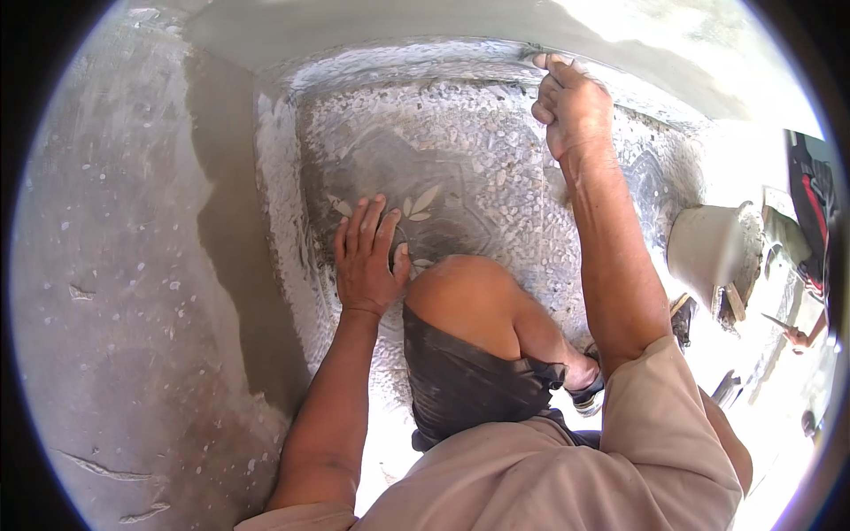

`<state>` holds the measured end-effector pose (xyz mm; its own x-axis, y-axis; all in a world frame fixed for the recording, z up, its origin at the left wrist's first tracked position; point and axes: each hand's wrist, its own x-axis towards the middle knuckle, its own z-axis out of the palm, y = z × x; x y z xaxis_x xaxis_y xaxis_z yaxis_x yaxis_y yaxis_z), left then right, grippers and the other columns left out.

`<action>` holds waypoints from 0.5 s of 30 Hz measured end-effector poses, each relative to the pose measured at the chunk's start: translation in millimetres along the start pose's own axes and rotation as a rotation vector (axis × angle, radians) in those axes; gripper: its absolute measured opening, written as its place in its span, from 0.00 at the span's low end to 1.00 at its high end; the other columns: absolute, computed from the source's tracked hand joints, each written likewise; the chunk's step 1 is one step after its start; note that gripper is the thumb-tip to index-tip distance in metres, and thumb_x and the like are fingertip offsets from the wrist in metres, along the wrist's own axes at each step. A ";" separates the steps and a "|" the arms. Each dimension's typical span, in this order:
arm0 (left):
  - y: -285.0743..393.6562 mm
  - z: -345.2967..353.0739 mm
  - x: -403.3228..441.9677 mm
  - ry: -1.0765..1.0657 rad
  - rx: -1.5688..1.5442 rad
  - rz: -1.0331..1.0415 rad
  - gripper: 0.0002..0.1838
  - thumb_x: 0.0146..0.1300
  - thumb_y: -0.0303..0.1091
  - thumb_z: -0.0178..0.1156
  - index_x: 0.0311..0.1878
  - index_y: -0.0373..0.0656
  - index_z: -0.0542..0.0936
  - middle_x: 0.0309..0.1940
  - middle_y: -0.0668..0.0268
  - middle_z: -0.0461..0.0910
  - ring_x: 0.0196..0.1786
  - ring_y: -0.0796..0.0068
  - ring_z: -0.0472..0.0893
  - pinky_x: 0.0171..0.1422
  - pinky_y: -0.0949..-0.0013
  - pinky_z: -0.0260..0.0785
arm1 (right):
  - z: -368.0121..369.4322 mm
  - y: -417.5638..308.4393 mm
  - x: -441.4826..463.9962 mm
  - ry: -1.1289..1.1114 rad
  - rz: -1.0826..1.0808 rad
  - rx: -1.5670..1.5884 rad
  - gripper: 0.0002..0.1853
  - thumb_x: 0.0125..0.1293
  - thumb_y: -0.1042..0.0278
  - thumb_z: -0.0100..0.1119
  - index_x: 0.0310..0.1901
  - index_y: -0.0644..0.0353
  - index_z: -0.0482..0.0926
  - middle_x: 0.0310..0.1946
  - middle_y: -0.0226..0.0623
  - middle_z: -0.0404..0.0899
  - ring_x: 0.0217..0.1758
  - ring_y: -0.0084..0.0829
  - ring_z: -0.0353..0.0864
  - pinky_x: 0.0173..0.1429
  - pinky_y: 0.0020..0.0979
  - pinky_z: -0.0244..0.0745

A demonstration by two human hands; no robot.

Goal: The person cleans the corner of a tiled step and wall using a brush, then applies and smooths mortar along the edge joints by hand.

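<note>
My left hand lies flat with its fingers stretched on the patterned floor, beside a leaf motif and next to my bent knee. My right hand reaches to the far side, its fingers closed at the pale, rough strip where floor meets wall. Something thin and dark seems to show at its fingertips, too small to name. Above that strip rises a smooth grey wall.
Damp, darker plaster edges the left wall. A pale, splattered bucket stands at the right, a wooden piece by it. At the far right another person's hand holds a thin pointed tool.
</note>
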<state>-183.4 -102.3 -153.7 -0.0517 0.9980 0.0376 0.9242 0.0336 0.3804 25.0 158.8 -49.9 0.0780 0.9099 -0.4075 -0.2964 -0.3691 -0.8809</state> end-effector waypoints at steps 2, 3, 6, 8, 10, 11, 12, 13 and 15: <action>0.9 0.1 0.4 -0.009 -0.003 0.001 0.30 0.64 0.36 0.63 0.72 0.54 0.74 0.80 0.66 0.65 0.85 0.59 0.58 0.87 0.45 0.47 | -10.5 -2.9 2.8 0.004 -0.008 -0.006 0.08 0.78 0.71 0.57 0.43 0.67 0.81 0.18 0.20 0.58 0.19 0.18 0.52 0.24 0.27 0.48; 0.5 0.5 0.6 0.001 -0.002 0.006 0.30 0.64 0.35 0.63 0.72 0.54 0.74 0.80 0.66 0.65 0.85 0.58 0.57 0.87 0.45 0.47 | -17.4 -4.5 4.7 0.002 -0.014 -0.009 0.09 0.78 0.71 0.56 0.43 0.67 0.81 0.18 0.20 0.58 0.19 0.18 0.52 0.24 0.27 0.49; 0.4 1.7 -0.1 0.017 0.013 0.032 0.30 0.65 0.35 0.63 0.72 0.54 0.73 0.80 0.65 0.65 0.85 0.58 0.58 0.87 0.44 0.48 | -52.3 -13.8 7.6 0.025 0.030 0.065 0.09 0.79 0.70 0.55 0.44 0.68 0.81 0.18 0.20 0.56 0.20 0.18 0.49 0.25 0.26 0.47; 1.8 5.8 -0.7 0.027 0.035 0.066 0.30 0.65 0.35 0.63 0.72 0.54 0.73 0.80 0.65 0.65 0.85 0.58 0.58 0.87 0.44 0.48 | -118.3 -4.3 22.7 -0.334 0.173 0.349 0.12 0.78 0.67 0.57 0.45 0.67 0.85 0.19 0.30 0.71 0.21 0.24 0.66 0.28 0.31 0.65; -1.7 9.3 -1.5 0.040 0.094 0.064 0.30 0.68 0.38 0.62 0.74 0.54 0.72 0.82 0.65 0.63 0.86 0.59 0.56 0.87 0.44 0.47 | -126.1 3.3 -11.4 0.158 -0.293 -1.093 0.13 0.74 0.63 0.59 0.46 0.60 0.90 0.32 0.41 0.88 0.35 0.35 0.85 0.45 0.39 0.80; -3.9 9.9 0.4 0.025 0.127 0.114 0.30 0.68 0.38 0.62 0.74 0.54 0.72 0.82 0.65 0.63 0.86 0.59 0.56 0.87 0.44 0.47 | -140.0 8.8 -20.5 0.123 -0.208 -1.036 0.13 0.70 0.61 0.61 0.47 0.52 0.92 0.48 0.43 0.91 0.51 0.44 0.89 0.62 0.41 0.80; -2.3 11.5 0.4 0.075 0.113 0.126 0.30 0.67 0.38 0.63 0.73 0.53 0.72 0.81 0.64 0.64 0.85 0.58 0.58 0.87 0.44 0.48 | -148.0 14.2 -34.7 0.159 -0.180 -0.978 0.13 0.70 0.61 0.61 0.47 0.52 0.92 0.48 0.43 0.91 0.51 0.44 0.89 0.62 0.41 0.80; -2.6 12.4 -2.1 0.113 0.102 0.144 0.29 0.67 0.38 0.64 0.72 0.52 0.73 0.80 0.63 0.66 0.84 0.58 0.60 0.86 0.44 0.50 | -153.8 16.1 -52.6 0.118 -0.190 -0.979 0.13 0.70 0.60 0.61 0.47 0.53 0.92 0.48 0.45 0.90 0.51 0.45 0.89 0.61 0.41 0.80; -18.9 29.9 0.8 0.118 0.115 0.240 0.28 0.67 0.37 0.65 0.70 0.51 0.75 0.79 0.62 0.67 0.83 0.56 0.61 0.85 0.44 0.51 | -160.3 20.3 -86.3 0.060 -0.199 -0.921 0.15 0.71 0.57 0.58 0.46 0.54 0.91 0.50 0.47 0.89 0.53 0.49 0.87 0.61 0.44 0.79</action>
<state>-189.6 -100.5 -188.4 0.1358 0.9651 0.2239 0.9518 -0.1898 0.2410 164.8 42.4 -71.3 0.1024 0.9705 -0.2182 0.5944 -0.2356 -0.7689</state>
